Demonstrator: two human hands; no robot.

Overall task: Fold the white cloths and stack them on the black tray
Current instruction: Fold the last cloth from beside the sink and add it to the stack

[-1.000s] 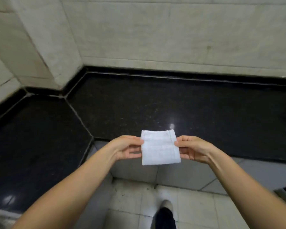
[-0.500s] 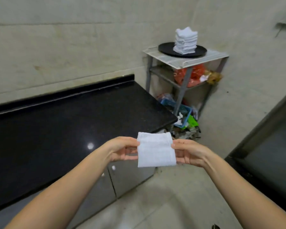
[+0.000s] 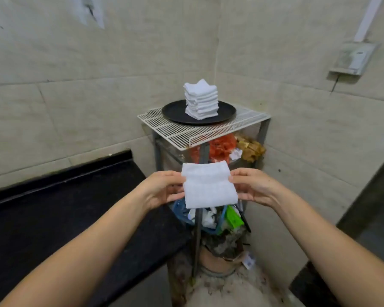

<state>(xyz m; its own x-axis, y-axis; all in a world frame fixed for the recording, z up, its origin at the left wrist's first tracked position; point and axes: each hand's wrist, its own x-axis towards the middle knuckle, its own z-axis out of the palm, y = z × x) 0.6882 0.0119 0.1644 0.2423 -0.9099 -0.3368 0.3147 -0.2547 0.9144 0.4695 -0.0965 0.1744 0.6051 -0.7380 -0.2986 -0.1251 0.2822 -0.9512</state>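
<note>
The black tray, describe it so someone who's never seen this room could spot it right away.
Look to the room's corner, where a white wire rack stands past the end of the black counter. The black tray sits on its top shelf. It is round, dark and carries a stack of folded white cloths.

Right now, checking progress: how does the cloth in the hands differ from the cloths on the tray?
The single folded white cloth is held in the air between the left hand and right hand; the stacked white cloths rest many layers high on the round black tray. Both are white and folded.
</note>
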